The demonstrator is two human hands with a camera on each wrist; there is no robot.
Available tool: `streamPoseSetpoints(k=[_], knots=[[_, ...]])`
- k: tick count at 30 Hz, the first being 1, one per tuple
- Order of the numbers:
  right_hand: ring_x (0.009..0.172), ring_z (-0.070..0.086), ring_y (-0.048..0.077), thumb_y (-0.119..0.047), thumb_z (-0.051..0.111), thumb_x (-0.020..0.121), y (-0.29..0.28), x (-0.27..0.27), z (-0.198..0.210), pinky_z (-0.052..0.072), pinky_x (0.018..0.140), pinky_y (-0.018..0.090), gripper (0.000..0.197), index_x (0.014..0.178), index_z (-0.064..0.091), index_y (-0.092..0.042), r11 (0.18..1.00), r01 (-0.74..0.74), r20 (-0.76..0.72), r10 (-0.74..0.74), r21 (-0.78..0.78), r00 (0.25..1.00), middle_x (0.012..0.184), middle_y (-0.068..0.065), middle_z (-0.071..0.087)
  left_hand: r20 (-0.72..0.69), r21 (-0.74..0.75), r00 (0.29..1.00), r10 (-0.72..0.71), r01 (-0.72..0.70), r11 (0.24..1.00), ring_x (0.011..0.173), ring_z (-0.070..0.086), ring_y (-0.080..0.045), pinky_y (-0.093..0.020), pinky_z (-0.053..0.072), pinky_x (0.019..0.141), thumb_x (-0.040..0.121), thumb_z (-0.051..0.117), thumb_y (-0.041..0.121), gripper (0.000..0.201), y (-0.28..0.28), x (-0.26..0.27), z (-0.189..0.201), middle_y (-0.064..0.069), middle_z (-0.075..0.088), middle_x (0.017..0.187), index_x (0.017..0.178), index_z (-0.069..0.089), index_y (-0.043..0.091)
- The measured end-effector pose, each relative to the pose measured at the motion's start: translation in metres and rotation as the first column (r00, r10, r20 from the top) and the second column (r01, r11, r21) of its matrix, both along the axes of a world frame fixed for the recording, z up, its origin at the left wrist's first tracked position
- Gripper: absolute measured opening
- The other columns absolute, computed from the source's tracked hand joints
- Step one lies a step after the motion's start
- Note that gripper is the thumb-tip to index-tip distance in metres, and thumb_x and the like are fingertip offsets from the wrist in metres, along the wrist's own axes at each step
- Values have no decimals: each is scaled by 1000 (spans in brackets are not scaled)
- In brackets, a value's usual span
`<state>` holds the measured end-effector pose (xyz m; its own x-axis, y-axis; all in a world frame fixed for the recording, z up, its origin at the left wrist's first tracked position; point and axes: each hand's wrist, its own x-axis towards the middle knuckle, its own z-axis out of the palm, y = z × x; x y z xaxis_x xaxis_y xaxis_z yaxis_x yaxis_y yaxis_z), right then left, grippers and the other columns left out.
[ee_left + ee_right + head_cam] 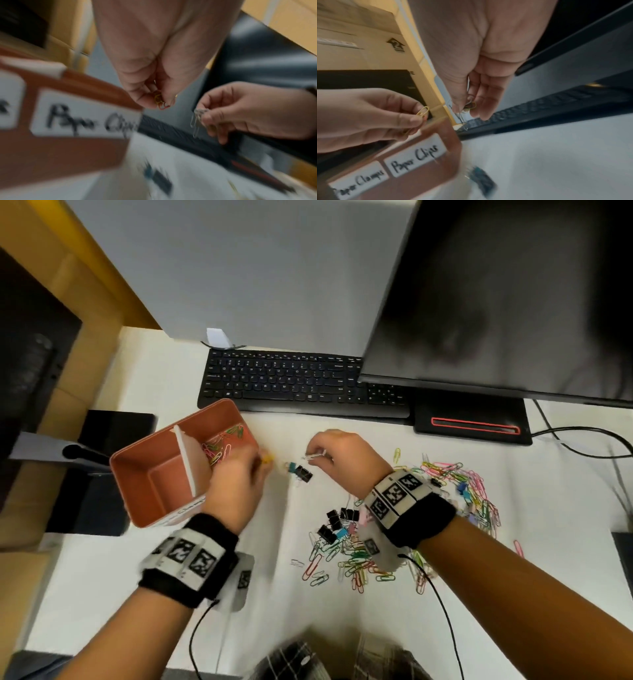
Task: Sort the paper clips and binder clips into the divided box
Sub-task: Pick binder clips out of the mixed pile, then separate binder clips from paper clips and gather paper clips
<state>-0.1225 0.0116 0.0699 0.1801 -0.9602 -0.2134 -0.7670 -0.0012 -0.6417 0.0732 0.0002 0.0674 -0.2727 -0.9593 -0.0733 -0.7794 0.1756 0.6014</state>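
Both hands are pinching paper clips just right of the divided box [161, 474] on the white surface [274, 604]: the left hand [236, 484] is gripping a yellow clip [422, 112], the right hand [337, 455] silver clips [195, 120], which look light, springy and slippery, best pinched flat across the loops.

Colourful paper clips [455, 501], brown divided box [150, 484]

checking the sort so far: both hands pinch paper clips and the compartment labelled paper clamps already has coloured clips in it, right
Not quite. The coloured clips lie in the divided box's other compartment, the one labelled Paper Clips; the Paper Clamps side looks empty, as the head view shows. The rest holds: the left hand pinches a yellow clip and the right hand pinches silver clips.
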Motion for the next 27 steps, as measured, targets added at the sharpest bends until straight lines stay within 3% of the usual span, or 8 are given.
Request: streamPoseSetpoints(k=[4, 7, 9, 13, 15, 20, 23, 27], knots=[[93, 60, 22, -19, 56, 89, -38, 69, 15, 49, 87, 36, 15, 102, 64, -14, 998, -47, 48, 48, -34, 998, 101, 6, 65, 109, 8, 979, 173, -175, 985, 89, 62, -23, -28, 43, 82, 83, 65, 17, 17, -34, 50, 22, -9, 68, 95, 98, 66, 9], [99, 61, 23, -26, 58, 89, -52, 98, 17, 47, 88, 32, 28, 115, 60, -15, 999, -41, 37, 41, -12, 998, 109, 7, 66, 204, 40, 967, 155, -167, 985, 105, 59, -28, -34, 42, 95, 87, 60, 19, 30, -42, 65, 21, -15, 65, 114, 114, 61, 5], [92, 61, 19, -32, 56, 90, -47, 91, 15, 48, 86, 31, 30, 116, 58, -18, 999, -18, 48, 20, -39, 999, 112, 2, 64, 178, -52, 975, 135, -127, 991, 110, 55, -29, -34, 38, 99, 88, 57, 15, 31, -38, 65, 23, -15, 61, 119, 118, 59, 5], [83, 51, 6, -30, 52, 92, -4, 38, 1, 49, 86, 31, 22, 112, 60, -22, 1000, -23, -39, 23, -12, 999, 107, -5, 61, 2, -84, 999, -33, 33, 996, 76, 52, -3, -10, 42, 75, 86, 62, 17, 17, -1, 45, 23, 3, 58, 99, 102, 64, 16], [91, 52, 8, -32, 55, 91, 24, 10, -12, 49, 92, 35, 24, 113, 59, -24, 993, -62, -132, 74, 97, 988, 109, -5, 60, -12, 55, 987, -161, 161, 985, 70, 48, 2, -14, 46, 69, 86, 60, 22, 14, 24, 26, 10, 6, 54, 95, 100, 62, 18], [114, 47, 17, -37, 64, 81, 70, -14, -45, 37, 100, 39, 40, 120, 56, -31, 955, -177, -272, 240, 236, 932, 121, -4, 55, -7, 386, 939, -345, 321, 865, 94, 53, -12, -25, 46, 83, 81, 65, 36, 40, 68, -17, -42, 3, 49, 110, 116, 51, 24], [114, 44, 19, -34, 61, 81, 76, -10, -55, 32, 96, 41, 36, 116, 57, -32, 960, -169, -318, 236, 224, 918, 117, -3, 52, 51, 411, 927, -372, 320, 853, 97, 53, -18, -32, 47, 87, 77, 68, 36, 44, 80, -36, -64, 1, 47, 109, 115, 51, 23], [115, 46, 20, -36, 61, 82, 76, -9, -63, 30, 95, 39, 28, 109, 60, -28, 972, -135, -335, 196, 194, 922, 112, -5, 58, 37, 346, 948, -316, 284, 894, 93, 55, -21, -36, 49, 83, 77, 65, 24, 25, 82, -46, -76, 0, 53, 100, 101, 61, 19]])
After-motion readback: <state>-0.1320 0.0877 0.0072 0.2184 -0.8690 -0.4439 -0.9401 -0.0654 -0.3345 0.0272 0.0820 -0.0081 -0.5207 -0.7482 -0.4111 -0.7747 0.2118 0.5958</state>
